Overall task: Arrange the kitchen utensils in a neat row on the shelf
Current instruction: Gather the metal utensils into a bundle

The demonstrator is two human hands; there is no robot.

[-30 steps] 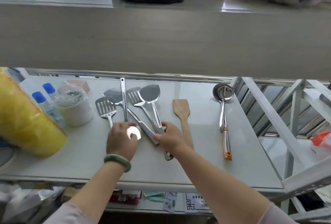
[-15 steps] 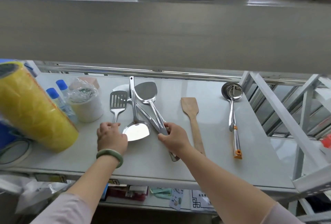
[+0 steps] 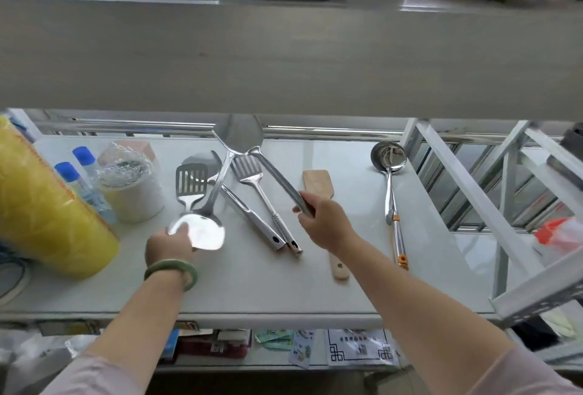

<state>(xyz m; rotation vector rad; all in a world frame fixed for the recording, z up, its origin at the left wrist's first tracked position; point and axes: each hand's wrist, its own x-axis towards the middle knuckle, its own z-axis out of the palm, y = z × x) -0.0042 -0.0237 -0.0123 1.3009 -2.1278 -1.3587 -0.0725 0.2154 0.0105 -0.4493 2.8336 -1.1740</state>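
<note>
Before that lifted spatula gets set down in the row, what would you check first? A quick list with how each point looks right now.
1. Right hand grips the solid spatula by its handle: ok.
2. Its blade is lifted clear of the pile: ok.
3. Free shelf space left of the wooden spatula: not ok, two crossed handles lie there.
4. Left hand steadies the large spoon: ok.
5. Ladle lies apart, straight: ok.
6. Slotted turners untangled: not ok.

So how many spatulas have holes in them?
2: the left slotted spatula beside the white tub, and the middle slotted spatula left of the wooden spatula. More could hide underneath.
</note>
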